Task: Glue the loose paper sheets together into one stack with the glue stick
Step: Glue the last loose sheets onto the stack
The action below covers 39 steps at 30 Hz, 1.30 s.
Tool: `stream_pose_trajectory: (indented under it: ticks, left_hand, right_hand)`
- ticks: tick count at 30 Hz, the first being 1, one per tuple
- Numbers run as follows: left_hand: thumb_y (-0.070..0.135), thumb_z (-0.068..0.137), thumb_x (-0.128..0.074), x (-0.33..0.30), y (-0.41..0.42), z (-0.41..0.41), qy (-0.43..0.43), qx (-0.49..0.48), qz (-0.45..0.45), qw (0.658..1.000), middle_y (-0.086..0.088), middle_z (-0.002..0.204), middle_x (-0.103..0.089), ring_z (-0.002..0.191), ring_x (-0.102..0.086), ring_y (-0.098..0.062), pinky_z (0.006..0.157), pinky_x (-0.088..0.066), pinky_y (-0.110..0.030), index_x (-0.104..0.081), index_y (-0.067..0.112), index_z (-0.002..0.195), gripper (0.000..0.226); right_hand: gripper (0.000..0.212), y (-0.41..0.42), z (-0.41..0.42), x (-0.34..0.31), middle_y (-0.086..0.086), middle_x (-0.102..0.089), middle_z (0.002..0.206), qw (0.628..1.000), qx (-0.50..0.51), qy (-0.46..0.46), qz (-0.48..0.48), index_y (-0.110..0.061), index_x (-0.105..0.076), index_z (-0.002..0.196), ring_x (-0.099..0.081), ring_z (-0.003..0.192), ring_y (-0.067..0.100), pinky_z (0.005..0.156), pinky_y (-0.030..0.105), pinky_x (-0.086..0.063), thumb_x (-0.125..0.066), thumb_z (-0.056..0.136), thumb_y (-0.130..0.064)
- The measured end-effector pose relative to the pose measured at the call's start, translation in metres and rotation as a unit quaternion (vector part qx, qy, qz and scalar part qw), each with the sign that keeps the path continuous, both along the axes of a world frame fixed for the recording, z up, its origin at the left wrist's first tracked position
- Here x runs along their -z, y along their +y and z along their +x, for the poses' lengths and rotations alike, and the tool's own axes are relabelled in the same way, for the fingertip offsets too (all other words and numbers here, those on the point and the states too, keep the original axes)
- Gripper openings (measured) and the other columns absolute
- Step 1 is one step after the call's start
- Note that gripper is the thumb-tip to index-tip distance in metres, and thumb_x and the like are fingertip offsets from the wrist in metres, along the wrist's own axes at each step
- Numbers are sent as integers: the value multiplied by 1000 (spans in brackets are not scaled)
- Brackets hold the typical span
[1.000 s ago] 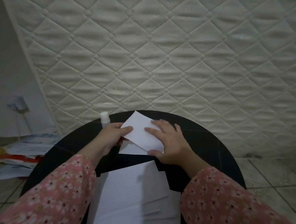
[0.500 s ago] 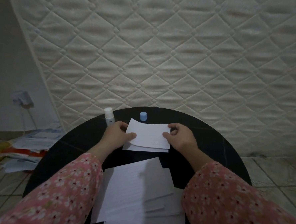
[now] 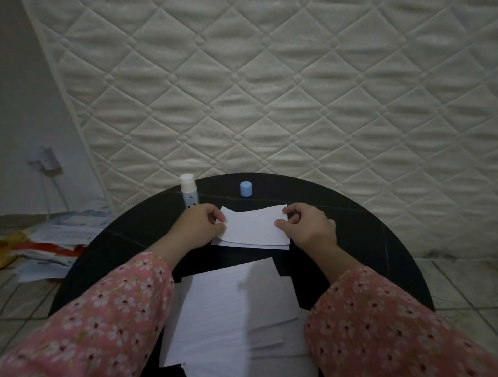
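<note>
While your left hand (image 3: pixel 202 224) and right hand (image 3: pixel 306 228) pinch the top sheet (image 3: pixel 254 226) over the small stack (image 3: pixel 250 243) mid-table, uncapped glue stick (image 3: pixel 188 195) stands behind; the loose sheets (image 3: pixel 234 310) nearer you remain, so most work seems left.

Both forearms, in pink floral sleeves, reach forward toward the round table's far edge, the left hand (image 3: pixel 202 224) and right hand (image 3: pixel 306 228) each with curled fingers pinching opposite ends of a paper sheet (image 3: pixel 254 226)
</note>
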<state>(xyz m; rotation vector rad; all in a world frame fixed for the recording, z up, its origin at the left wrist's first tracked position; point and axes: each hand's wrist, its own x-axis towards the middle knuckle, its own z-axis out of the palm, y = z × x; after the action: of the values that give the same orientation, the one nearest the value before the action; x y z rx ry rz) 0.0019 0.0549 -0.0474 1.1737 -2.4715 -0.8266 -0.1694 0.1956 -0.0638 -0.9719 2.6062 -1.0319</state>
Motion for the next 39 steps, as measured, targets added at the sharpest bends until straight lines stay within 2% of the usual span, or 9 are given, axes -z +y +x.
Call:
stream_pose_trajectory:
  ticks: [8,13,18,21,23,25,28,33,39]
  left_hand:
    - [25,83,-72,7,-5,-1,-8,0,5,1000,7,87,-63,82,-57,-7,67,-41,-19,-68,22,91,9]
    - [29,84,-71,10,-4,0,-43,9,-31,999,7,96,-63,89,-57,-8,75,-43,-22,-66,23,92,10]
    - [32,93,-57,2,4,-13,-59,32,-147,987,1,122,-49,107,-54,-17,93,-47,-34,-61,23,116,25]
    - [28,97,-48,5,10,-32,-77,129,-181,972,3,145,-40,131,-41,-18,109,-36,-41,-48,23,138,42]
    - [29,101,-39,9,14,-40,-155,176,-172,957,4,158,-24,143,-24,-17,115,-22,-49,-30,24,149,50]
    - [34,104,-26,14,13,-42,-231,200,-149,940,8,161,-9,148,-11,-14,117,-8,-53,-13,25,154,52]
    - [45,103,-19,15,8,-35,-262,197,-128,936,12,161,-2,148,-5,-10,115,1,-56,-6,27,154,55]
    - [45,103,-22,15,0,-27,-263,147,-135,944,4,162,-5,148,-9,-14,117,-9,-48,-11,19,154,59]
    - [41,104,-21,10,8,-32,-291,136,-139,937,-2,162,-6,148,-12,-17,117,-13,-50,-11,13,154,58]
  right_hand:
    - [33,-1,-2,1,-6,-65,101,999,-1,10,47,-31,-57,117,-58,101,14,106,40,-30,-64,87,-42]
    - [37,-1,0,3,-5,-60,112,991,-13,80,110,-30,-57,121,-54,108,16,106,42,-31,-60,88,-47]
    - [39,-7,8,3,-3,-45,132,977,-66,190,76,-30,-54,128,-42,122,16,101,39,-30,-51,92,-45]
    - [46,-17,19,6,-7,-37,146,956,-172,216,97,-29,-43,140,-35,133,15,107,48,-25,-44,95,-43]
    - [53,-24,25,13,-8,-21,157,941,-219,200,159,-28,-26,149,-20,143,16,111,58,-13,-35,99,-43]
    - [56,-27,25,17,-11,-4,161,932,-239,160,222,-27,-9,153,-4,148,15,111,64,-2,-22,101,-44]
    - [57,-25,20,17,-15,4,160,923,-249,141,256,-32,-3,153,3,148,11,111,66,4,-19,100,-49]
    - [57,-20,18,18,-17,-3,160,935,-225,136,237,-39,-12,151,0,148,10,109,66,7,-28,98,-54]
    - [78,-15,19,18,-7,-3,161,945,-155,149,246,-21,-8,154,-1,148,11,109,65,9,-30,92,-64]
